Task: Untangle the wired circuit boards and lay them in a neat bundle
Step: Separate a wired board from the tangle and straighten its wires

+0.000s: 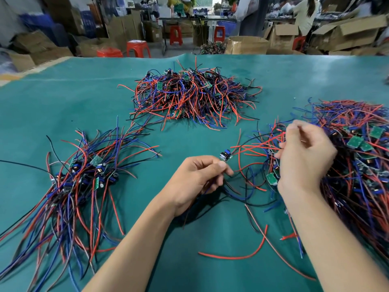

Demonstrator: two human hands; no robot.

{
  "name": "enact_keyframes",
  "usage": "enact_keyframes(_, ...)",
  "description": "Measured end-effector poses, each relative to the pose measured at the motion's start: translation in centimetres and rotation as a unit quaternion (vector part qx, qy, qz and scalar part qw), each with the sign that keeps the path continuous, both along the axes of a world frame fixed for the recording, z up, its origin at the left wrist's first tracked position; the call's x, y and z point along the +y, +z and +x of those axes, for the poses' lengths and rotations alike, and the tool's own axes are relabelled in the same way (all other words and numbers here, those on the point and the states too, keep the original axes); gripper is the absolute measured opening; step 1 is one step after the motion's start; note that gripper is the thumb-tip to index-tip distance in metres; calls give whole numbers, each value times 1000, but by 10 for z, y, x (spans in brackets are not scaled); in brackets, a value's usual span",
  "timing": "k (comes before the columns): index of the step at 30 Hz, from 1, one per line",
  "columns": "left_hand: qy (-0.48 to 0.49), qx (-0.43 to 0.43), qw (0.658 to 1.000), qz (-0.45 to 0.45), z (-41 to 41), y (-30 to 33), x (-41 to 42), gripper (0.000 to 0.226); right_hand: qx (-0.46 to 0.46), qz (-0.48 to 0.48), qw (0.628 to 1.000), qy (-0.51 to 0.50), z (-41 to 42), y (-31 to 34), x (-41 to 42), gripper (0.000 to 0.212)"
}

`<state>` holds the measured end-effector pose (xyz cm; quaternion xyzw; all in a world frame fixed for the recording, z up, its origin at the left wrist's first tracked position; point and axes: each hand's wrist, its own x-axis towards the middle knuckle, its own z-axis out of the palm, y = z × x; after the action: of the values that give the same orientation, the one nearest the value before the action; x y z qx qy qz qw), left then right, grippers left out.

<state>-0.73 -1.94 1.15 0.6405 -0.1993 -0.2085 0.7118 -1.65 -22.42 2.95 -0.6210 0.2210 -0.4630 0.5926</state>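
My left hand point(195, 180) pinches a small circuit board point(225, 155) by its base, with its blue, black and red wires trailing under my palm. My right hand point(303, 157) is raised beside it, fingers curled round red wires point(259, 147) that run from that board toward the tangled heap point(357, 161) on the right. A laid-out bundle of wired boards point(84, 175) lies on the left, boards together and wires fanning toward me. A third tangled pile point(189, 95) sits at the middle back.
All of this lies on a green table mat point(63, 102). Loose red wires point(237, 255) lie near the front between my arms. Beyond the table's far edge stand cardboard boxes point(246, 45), red stools point(137, 48) and people.
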Motion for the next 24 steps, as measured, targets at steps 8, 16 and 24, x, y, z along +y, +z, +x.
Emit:
enact_keyframes(8, 64, 65, 991, -98, 6, 1, 1, 22, 85, 47, 982, 162, -4, -14, 43, 74)
enact_keyframes(16, 59, 24, 996, -57, 4, -1, -1, 20, 116, -307, 915, 234, -23, -6, 69, 48)
enact_keyframes(24, 16, -7, 1000, -6, -1, 4, 1, 25, 100, -225, 933, 264, -18, -8, 62, 19)
